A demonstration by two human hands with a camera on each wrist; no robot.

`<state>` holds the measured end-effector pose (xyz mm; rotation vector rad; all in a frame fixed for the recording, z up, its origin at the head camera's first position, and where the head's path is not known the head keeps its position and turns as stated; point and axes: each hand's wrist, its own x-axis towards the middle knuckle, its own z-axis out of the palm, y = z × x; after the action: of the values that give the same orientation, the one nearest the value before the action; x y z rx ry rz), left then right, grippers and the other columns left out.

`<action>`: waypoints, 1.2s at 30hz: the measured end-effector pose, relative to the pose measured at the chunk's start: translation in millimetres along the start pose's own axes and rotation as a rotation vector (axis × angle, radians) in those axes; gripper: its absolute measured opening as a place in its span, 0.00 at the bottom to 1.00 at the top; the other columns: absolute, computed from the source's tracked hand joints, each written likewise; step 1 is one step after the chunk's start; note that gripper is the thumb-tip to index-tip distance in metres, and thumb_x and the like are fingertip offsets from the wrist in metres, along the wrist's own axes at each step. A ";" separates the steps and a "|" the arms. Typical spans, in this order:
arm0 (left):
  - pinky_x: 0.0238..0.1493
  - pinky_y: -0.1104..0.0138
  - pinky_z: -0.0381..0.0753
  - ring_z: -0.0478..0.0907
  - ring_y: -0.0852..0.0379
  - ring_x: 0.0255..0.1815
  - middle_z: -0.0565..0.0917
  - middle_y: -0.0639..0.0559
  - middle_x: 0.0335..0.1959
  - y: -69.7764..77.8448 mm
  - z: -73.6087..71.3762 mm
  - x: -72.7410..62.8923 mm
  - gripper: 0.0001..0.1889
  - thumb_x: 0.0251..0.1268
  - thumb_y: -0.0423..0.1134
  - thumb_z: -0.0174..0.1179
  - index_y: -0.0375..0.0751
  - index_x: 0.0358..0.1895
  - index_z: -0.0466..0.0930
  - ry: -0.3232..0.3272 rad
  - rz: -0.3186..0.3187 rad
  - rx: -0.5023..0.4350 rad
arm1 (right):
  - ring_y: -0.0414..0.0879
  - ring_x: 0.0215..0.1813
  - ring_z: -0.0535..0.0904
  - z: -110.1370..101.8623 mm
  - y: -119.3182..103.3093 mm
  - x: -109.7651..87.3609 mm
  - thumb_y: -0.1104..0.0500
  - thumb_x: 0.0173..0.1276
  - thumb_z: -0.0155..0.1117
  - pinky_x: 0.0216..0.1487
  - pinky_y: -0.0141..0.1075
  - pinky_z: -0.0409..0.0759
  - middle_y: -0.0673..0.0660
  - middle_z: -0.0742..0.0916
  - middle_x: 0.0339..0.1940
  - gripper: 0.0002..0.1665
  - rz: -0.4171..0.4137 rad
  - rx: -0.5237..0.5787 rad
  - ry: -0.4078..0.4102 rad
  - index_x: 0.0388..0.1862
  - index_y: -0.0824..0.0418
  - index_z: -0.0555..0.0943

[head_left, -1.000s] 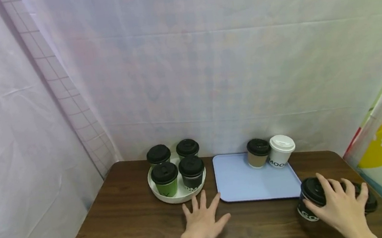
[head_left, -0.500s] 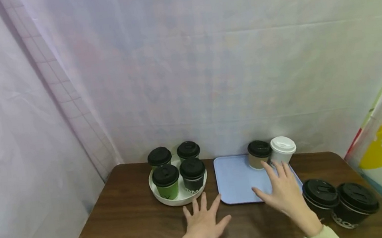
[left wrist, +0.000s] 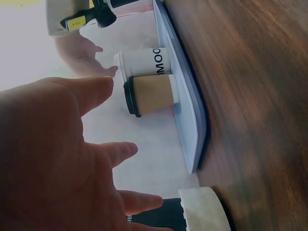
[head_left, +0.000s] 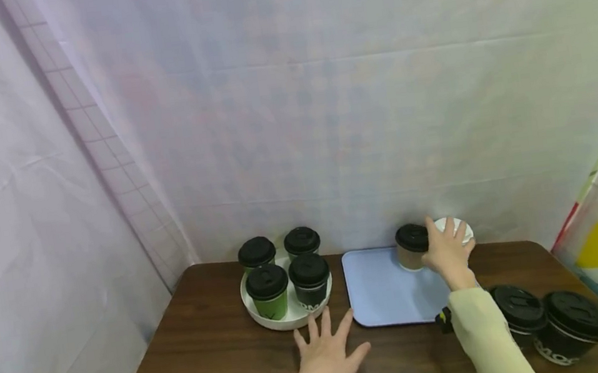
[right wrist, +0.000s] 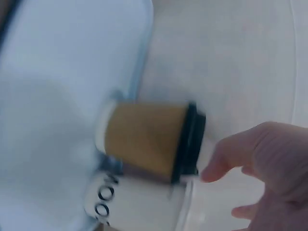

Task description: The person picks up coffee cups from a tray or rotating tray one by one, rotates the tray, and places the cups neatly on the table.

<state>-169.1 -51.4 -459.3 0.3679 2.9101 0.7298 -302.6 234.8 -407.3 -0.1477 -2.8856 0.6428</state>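
My right hand [head_left: 449, 252] reaches over the back of the blue tray [head_left: 378, 296], its fingers spread above the lid of the white paper coffee cup [left wrist: 144, 62]. In the right wrist view its thumb [right wrist: 219, 163] is close to the lids; whether it touches one I cannot tell. Beside the white cup, on the same tray, stands a brown coffee cup [right wrist: 147, 137] with a black lid. My left hand [head_left: 327, 356] holds nothing, fingers spread, low over the table in front of the round white plate [head_left: 280, 326].
On the plate stand several black-lidded cups, among them a green cup [head_left: 271, 306] and a black cup [head_left: 311, 292]. Two larger dark cups [head_left: 516, 309] stand near the table's right edge, beside my right sleeve [head_left: 485, 332]. A white curtain [head_left: 327, 145] hangs behind the table.
My right hand has left the two large dark cups at the right and moved left and away from me to the white cup. My left hand keeps nearly the same place.
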 end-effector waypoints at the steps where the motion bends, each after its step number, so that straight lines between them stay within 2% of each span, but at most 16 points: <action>1: 0.71 0.20 0.49 0.49 0.21 0.82 0.59 0.34 0.83 0.4 -0.5 -0.3 0.38 0.71 0.71 0.52 0.63 0.80 0.62 -0.003 0.000 -0.002 | 0.87 0.80 0.33 -2.6 3.3 4.0 0.67 0.57 0.64 0.70 0.85 0.39 0.85 0.47 0.79 0.53 0.013 -0.002 -0.024 0.81 0.64 0.54; 5: 0.71 0.20 0.49 0.49 0.22 0.83 0.59 0.34 0.83 0.9 -1.7 -0.8 0.38 0.71 0.70 0.52 0.63 0.80 0.62 -0.008 -0.002 -0.006 | 0.88 0.78 0.28 -7.7 13.9 18.8 0.69 0.62 0.62 0.70 0.85 0.37 0.86 0.42 0.79 0.52 0.048 0.009 -0.076 0.83 0.65 0.50; 10: 0.71 0.20 0.49 0.50 0.22 0.83 0.60 0.35 0.82 0.0 -2.9 -0.6 0.38 0.71 0.70 0.53 0.63 0.80 0.63 -0.001 -0.009 -0.009 | 0.89 0.77 0.28 -9.2 21.1 31.5 0.70 0.64 0.59 0.69 0.86 0.41 0.88 0.41 0.78 0.52 0.080 0.012 -0.108 0.84 0.65 0.48; 16: 0.71 0.20 0.49 0.50 0.22 0.83 0.60 0.35 0.83 -1.9 -4.6 -1.1 0.38 0.71 0.70 0.53 0.63 0.80 0.62 0.017 -0.011 -0.021 | 0.90 0.76 0.29 -10.2 27.5 37.8 0.68 0.65 0.58 0.69 0.85 0.44 0.88 0.40 0.77 0.52 0.114 -0.003 -0.141 0.84 0.65 0.46; 24: 0.71 0.20 0.50 0.50 0.23 0.83 0.60 0.35 0.83 -4.6 -4.3 -0.6 0.38 0.70 0.70 0.54 0.64 0.80 0.63 0.035 -0.013 -0.015 | 0.91 0.75 0.29 -10.0 30.8 42.1 0.66 0.66 0.60 0.68 0.86 0.47 0.90 0.41 0.75 0.50 0.129 0.023 -0.150 0.82 0.69 0.49; 30: 0.71 0.20 0.50 0.50 0.23 0.83 0.59 0.35 0.83 -4.8 -3.0 0.5 0.38 0.69 0.70 0.55 0.63 0.79 0.64 0.034 -0.013 -0.018 | 0.93 0.74 0.33 -9.5 32.1 45.6 0.68 0.64 0.58 0.68 0.85 0.51 0.91 0.45 0.73 0.48 0.139 0.045 -0.153 0.80 0.72 0.49; 36: 0.71 0.20 0.49 0.49 0.23 0.83 0.59 0.35 0.83 -5.4 -2.9 1.0 0.38 0.69 0.70 0.55 0.62 0.79 0.64 0.037 -0.021 -0.039 | 0.92 0.70 0.46 -11.1 28.6 46.2 0.68 0.63 0.57 0.67 0.83 0.58 0.93 0.53 0.68 0.47 0.138 0.043 -0.155 0.79 0.70 0.50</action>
<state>-171.7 -57.1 -459.4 0.3223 2.9248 0.7968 -343.9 271.5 -402.6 -0.3062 -3.0272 0.7717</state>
